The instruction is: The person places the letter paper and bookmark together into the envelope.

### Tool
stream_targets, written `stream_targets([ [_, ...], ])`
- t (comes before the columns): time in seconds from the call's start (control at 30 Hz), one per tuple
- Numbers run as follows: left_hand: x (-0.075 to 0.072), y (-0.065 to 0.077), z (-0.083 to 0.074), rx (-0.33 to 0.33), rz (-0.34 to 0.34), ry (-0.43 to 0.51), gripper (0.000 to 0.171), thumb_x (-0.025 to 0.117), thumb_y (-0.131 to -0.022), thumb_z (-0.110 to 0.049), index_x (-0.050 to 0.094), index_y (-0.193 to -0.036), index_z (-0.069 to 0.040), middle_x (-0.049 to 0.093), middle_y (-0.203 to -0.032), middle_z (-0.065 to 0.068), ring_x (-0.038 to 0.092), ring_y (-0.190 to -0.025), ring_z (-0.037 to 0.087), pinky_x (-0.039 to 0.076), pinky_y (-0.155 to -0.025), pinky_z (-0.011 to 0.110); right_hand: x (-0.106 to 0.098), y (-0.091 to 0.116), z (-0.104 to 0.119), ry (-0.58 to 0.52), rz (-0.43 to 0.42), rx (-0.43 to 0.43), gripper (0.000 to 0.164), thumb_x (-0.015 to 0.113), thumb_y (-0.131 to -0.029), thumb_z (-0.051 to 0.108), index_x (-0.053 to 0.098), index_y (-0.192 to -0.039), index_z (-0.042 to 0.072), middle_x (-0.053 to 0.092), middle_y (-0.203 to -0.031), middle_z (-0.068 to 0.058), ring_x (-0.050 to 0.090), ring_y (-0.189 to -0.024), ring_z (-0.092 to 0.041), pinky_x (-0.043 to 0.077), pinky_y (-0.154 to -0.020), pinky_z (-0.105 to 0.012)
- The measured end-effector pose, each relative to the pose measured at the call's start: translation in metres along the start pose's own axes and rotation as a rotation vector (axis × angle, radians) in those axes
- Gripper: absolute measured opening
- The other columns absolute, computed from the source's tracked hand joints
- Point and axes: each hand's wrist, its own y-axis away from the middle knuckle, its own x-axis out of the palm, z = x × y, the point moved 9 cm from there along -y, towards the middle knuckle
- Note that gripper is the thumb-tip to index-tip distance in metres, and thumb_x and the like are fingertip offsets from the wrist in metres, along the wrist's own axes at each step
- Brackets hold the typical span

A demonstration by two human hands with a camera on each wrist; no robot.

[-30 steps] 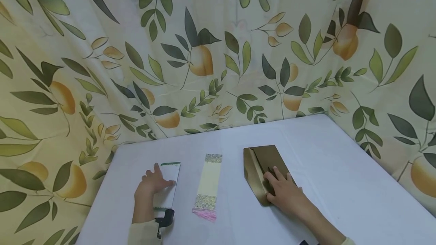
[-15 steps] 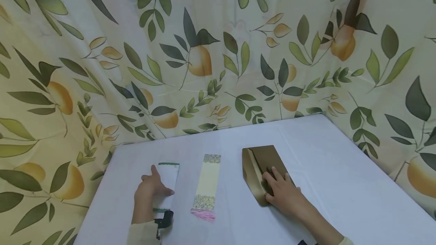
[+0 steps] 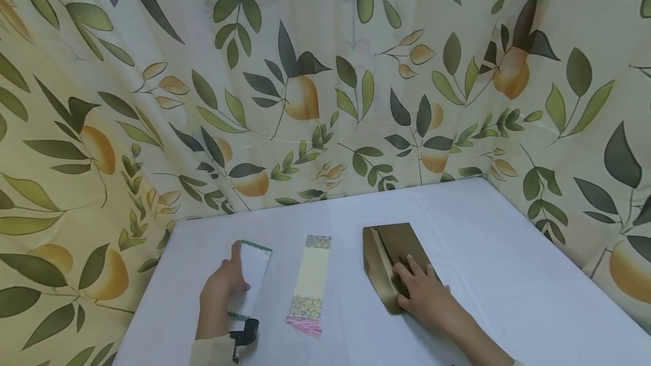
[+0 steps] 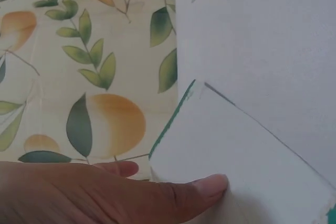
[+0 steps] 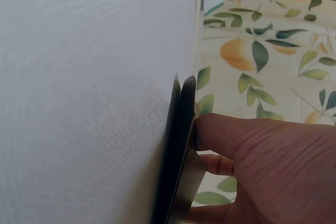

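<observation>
A white card (image 3: pixel 255 273) with green strips along both short ends lies on the left of the white table. My left hand (image 3: pixel 226 284) grips its left side; in the left wrist view the thumb (image 4: pixel 212 186) lies across its face. On the right stands a brownish-gold, wedge-shaped case (image 3: pixel 389 236) with a raised flap. My right hand (image 3: pixel 427 295) rests on it, fingers spread over the flap and the dark opening. In the right wrist view, the thumb touches the edge of the case (image 5: pixel 181 150).
Between the hands lies a long cream bookmark (image 3: pixel 311 275) with patterned ends and a pink tassel (image 3: pixel 306 325). A curtain (image 3: pixel 325 72) printed with leaves and fruit hangs behind the white table (image 3: pixel 508 275). A black wrist device (image 3: pixel 246 333) sits by my left sleeve.
The white card has turned slightly, its top right corner dipping. My left index finger now lies along its upper left edge. The right hand and the gold case stay in place.
</observation>
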Motion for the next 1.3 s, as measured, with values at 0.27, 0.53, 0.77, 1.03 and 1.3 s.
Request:
stream_targets([
  [0.27, -0.022, 0.006, -0.01, 0.097, -0.081, 0.003, 0.093, 0.069, -0.081, 0.014, 0.018, -0.158, -0.001, 0.067, -0.089, 0.024, 0.061, -0.072, 0.03, 0.053, -0.064, 0.047, 0.0, -0.001, 0.001, 0.003, 0.009, -0.008, 0.041, 0.072, -0.096, 0.023, 0.052, -0.131, 0.017, 0.033, -0.156, -0.035, 0.03, -0.125, -0.078, 0.038, -0.071, -0.088],
  [0.53, -0.045, 0.017, -0.024, 0.137, -0.189, 0.035, 0.066, 0.066, -0.09, 0.008, 0.043, -0.15, -0.008, 0.066, -0.115, 0.032, 0.062, -0.074, 0.031, 0.051, -0.058, 0.043, 0.003, -0.001, -0.002, 0.018, 0.008, -0.006, 0.041, 0.073, -0.096, 0.024, 0.051, -0.13, 0.019, 0.033, -0.157, -0.034, 0.031, -0.126, -0.077, 0.039, -0.071, -0.087],
  [0.77, -0.057, 0.016, -0.029, 0.163, -0.326, 0.112, 0.029, 0.072, -0.091, 0.003, 0.067, -0.118, -0.003, 0.069, -0.107, 0.022, 0.064, -0.088, 0.034, 0.053, -0.073, 0.051, 0.003, -0.001, -0.002, 0.012, 0.01, -0.004, 0.041, 0.073, -0.096, 0.024, 0.051, -0.131, 0.019, 0.033, -0.157, -0.034, 0.031, -0.126, -0.077, 0.038, -0.071, -0.088],
  [1.03, -0.055, 0.015, -0.051, 0.251, -0.378, 0.251, 0.03, 0.076, -0.092, -0.002, 0.072, -0.121, -0.008, 0.069, -0.109, 0.015, 0.062, -0.093, 0.031, 0.053, -0.077, 0.046, 0.002, 0.0, -0.002, 0.013, 0.005, -0.004, 0.041, 0.073, -0.096, 0.024, 0.052, -0.13, 0.019, 0.034, -0.157, -0.034, 0.032, -0.125, -0.077, 0.039, -0.071, -0.087],
  [1.3, -0.048, 0.013, -0.062, 0.267, -0.346, 0.421, 0.028, 0.076, -0.093, -0.004, 0.075, -0.12, -0.011, 0.066, -0.117, 0.012, 0.062, -0.092, 0.027, 0.053, -0.075, 0.034, 0.003, 0.0, -0.003, 0.012, 0.013, 0.005, 0.042, 0.072, -0.096, 0.024, 0.051, -0.132, 0.018, 0.033, -0.158, -0.033, 0.031, -0.127, -0.076, 0.038, -0.073, -0.088],
])
